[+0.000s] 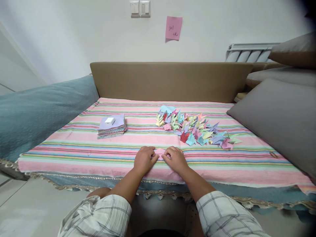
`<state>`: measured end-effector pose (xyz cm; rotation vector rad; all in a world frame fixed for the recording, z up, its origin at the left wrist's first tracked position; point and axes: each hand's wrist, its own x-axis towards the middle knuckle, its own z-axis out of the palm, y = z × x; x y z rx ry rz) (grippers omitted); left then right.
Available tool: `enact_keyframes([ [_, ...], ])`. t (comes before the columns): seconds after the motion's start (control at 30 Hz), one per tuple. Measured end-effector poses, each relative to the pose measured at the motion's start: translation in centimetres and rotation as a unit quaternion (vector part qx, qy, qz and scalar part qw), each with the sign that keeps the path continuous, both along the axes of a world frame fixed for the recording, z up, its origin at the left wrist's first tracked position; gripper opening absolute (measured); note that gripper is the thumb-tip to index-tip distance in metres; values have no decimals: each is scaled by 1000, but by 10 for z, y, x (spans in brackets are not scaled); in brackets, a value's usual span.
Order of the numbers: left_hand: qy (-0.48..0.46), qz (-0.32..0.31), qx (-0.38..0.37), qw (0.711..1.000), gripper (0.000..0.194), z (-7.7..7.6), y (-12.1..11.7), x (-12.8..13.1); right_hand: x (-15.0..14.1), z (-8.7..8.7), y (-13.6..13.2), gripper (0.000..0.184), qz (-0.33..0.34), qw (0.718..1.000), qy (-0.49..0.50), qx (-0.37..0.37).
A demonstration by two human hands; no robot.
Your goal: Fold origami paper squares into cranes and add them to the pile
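A small piece of pink paper (160,152) lies at the near part of the striped cloth (81,158), between the two hands. At its 9 o'clock, the left hand (145,159) grasps its edge with bent fingers and thumb. At its 3 o'clock, the right hand (175,159) grasps the other edge in a similar way, the fingers curled.

From the paper, between 1 and 2 o'clock, lies a heap of folded paper birds (197,126) in many colours. At 10 o'clock there is a stack of paper (118,122), purple on top, and a small white box (110,120) rests on it. A grey cushion (274,115) leans between 2 and 3 o'clock.

Farther, at 12 o'clock on the wall, hangs a pink note (173,28). Its upper handwriting seems to read "301"; the marks below I cannot read surely. To the note's 10 o'clock are white switches (140,8).
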<state>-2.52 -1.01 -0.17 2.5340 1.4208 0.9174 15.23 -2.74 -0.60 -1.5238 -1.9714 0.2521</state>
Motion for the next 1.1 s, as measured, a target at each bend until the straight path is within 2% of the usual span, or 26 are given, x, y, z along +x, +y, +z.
enact_keyframes([
  [0.27,-11,-2,1,1000,14,0,-1,-1,0,-3,1,6,-3,1000,12,2],
  [0.4,-21,15,0,1000,5,0,-3,0,1,-4,2,9,-2,1000,15,-3],
  [0.57,-25,5,13,1000,9,0,-3,1,1,-3,2,11,3,1000,15,-10],
  [0.77,49,-35,91,994,16,-2,-5,3,1,-3,2,15,11,1000,21,-10],
  [1.1,98,-51,113,987,15,5,-16,5,4,-5,2,19,19,999,-21,19],
])
